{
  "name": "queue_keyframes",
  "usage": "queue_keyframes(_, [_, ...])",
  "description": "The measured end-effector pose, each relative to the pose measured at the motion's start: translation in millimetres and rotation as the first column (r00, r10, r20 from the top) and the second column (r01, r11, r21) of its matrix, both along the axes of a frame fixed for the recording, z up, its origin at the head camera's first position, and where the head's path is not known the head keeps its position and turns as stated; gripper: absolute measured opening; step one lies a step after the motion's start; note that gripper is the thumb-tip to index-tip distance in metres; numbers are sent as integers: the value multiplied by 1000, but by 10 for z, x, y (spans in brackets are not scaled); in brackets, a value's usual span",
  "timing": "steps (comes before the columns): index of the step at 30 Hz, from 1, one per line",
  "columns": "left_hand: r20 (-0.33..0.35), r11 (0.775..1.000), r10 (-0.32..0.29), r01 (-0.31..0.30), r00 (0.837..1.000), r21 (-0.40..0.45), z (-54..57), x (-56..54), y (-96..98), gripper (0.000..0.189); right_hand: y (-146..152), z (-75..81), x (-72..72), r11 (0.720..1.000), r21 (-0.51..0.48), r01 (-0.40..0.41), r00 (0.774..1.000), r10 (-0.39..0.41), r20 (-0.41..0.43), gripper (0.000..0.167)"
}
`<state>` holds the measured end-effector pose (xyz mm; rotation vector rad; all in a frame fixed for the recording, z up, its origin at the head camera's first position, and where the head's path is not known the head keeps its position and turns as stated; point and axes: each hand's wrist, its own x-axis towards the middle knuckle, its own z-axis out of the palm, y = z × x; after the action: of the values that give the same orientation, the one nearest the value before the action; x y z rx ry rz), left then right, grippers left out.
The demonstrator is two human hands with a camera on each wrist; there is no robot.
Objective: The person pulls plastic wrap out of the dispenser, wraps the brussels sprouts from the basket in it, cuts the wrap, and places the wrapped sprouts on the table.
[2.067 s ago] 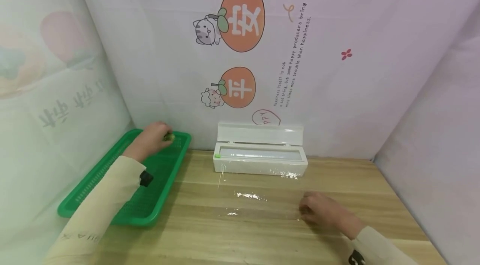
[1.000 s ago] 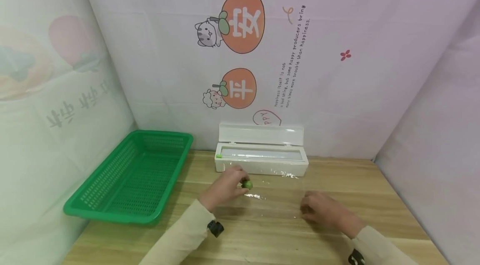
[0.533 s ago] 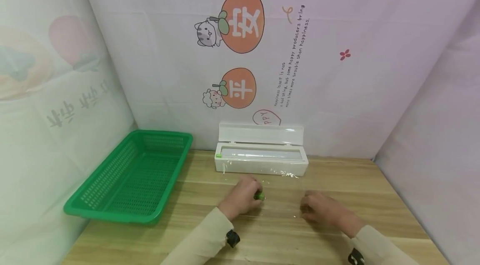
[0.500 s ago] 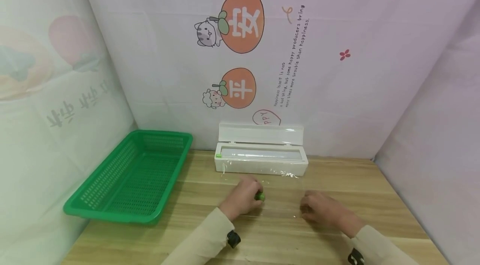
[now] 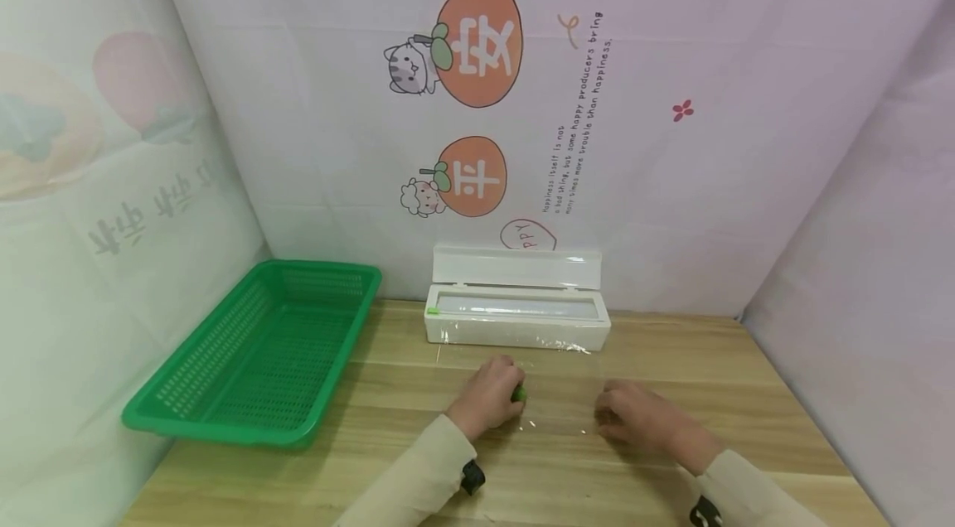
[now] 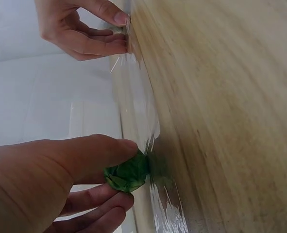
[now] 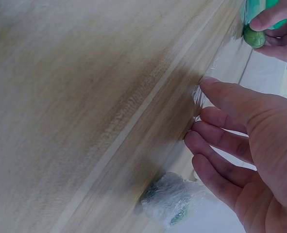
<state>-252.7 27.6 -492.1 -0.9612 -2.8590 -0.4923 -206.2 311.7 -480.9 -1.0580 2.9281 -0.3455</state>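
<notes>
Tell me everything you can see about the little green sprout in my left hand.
The sprout is small, roundish and green, with overlapping leaves, like a fresh vegetable, and looks unwrapped. The left hand pinches it between thumb and fingers, partly covering it. It is low over the table, in front of the white box, and seems to touch the clear film. Which end is its stem isn't clear.
</notes>
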Motion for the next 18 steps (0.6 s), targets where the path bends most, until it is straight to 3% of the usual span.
queue_keyframes(8, [31, 999, -24, 24, 999, 29, 42, -18, -170, 26, 20, -9, -9, 1000, 1, 8, 1000, -8, 15, 12])
queue_keyframes(13, [41, 999, -29, 27, 999, 47, 135, -12, -423, 30, 49, 12, -26, 1000, -6, -16, 999, 16, 28, 12])
queue_keyframes(18, [5, 998, -56, 56, 998, 28, 187, 25, -721, 30, 75, 63, -27, 999, -9, -32, 999, 32, 18, 13])
